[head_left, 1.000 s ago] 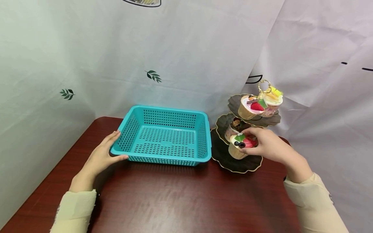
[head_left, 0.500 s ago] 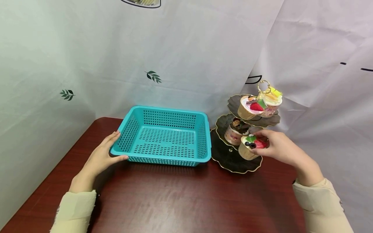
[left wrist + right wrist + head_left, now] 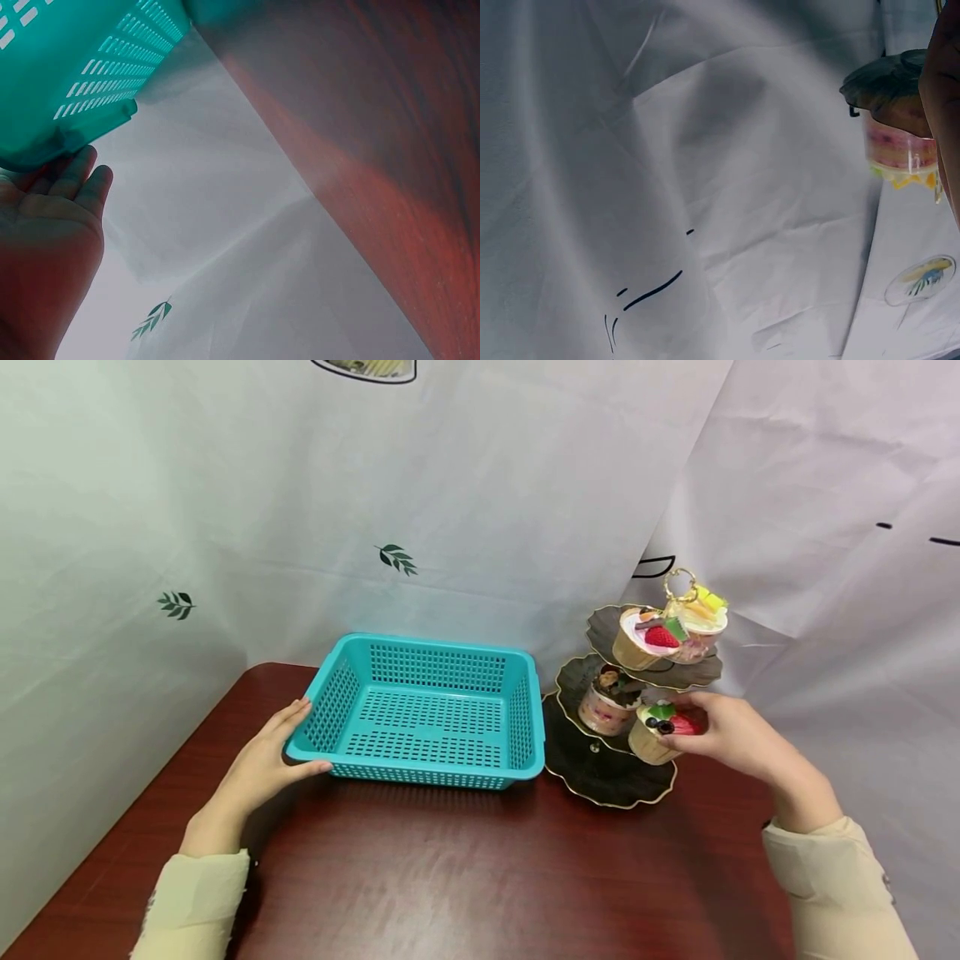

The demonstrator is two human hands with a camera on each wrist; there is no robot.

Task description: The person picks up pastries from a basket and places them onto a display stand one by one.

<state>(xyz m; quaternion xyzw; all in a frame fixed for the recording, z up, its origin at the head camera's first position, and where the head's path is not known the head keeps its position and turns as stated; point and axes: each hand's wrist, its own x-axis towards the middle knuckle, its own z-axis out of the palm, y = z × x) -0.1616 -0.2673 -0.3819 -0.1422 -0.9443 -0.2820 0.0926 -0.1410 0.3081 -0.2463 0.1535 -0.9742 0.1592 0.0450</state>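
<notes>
My right hand (image 3: 738, 735) pinches a cupcake in a tan paper cup (image 3: 648, 743), topped with a strawberry, dark berries and a green piece. The cupcake overlaps the right side of the middle plate (image 3: 573, 685) of a dark, gold-rimmed three-tier stand. My left hand (image 3: 258, 768) rests at the front left corner of a turquoise plastic basket (image 3: 427, 714), its extended thumb along the front rim and its fingers on the left rim. In the left wrist view, the fingertips (image 3: 96, 184) are right under the basket's rim. The right wrist view shows little of my right hand (image 3: 943, 105).
Two fruit-topped cups, one with a strawberry (image 3: 641, 643) and one with yellow fruit (image 3: 693, 631), stand on the top plate. A chocolate-topped cup (image 3: 606, 706) sits on the middle plate. The stand's bottom plate (image 3: 600, 781) and the basket are on a dark red wooden table (image 3: 465, 877).
My right hand has moved the strawberry-topped cupcake to the right, uncovering more of the chocolate-topped cup behind it. My left hand and the basket have stayed where they were.
</notes>
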